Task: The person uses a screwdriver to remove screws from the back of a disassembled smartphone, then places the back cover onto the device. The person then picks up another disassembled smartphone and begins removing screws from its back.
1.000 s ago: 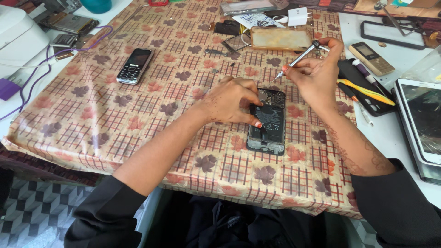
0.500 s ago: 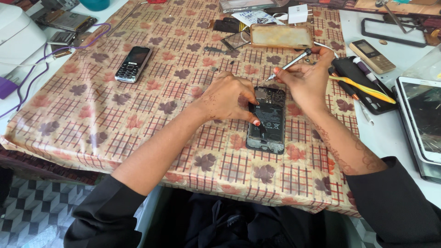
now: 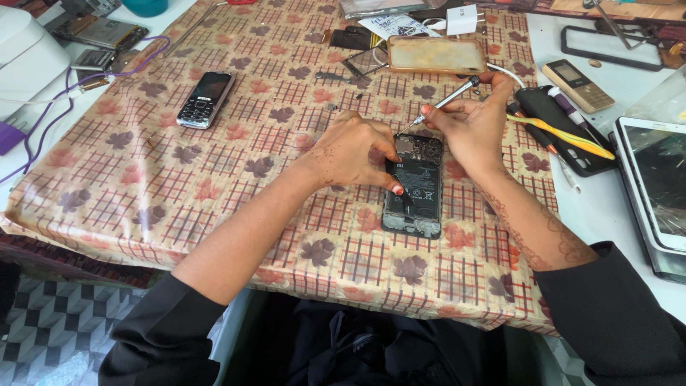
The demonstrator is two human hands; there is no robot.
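1. A brown checked, leaf-patterned plastic tablecloth lies under both hands.
2. A cracked tablet with a white frame lies well to the right of the right hand's fingers.
3. The opened smartphone with its back cover off, black battery and circuit board showing, lies flat between the two hands.
4. The left hand presses down on the phone's left edge — fingers bent, fingertips touching the battery.
5. The right hand is closed on a slim silver metal screwdriver, whose tip meets the phone's top end.
6. A black keypad phone lies well to the left of the left fingers.
7. A yellowed clear phone case lies just beyond the right fingers.
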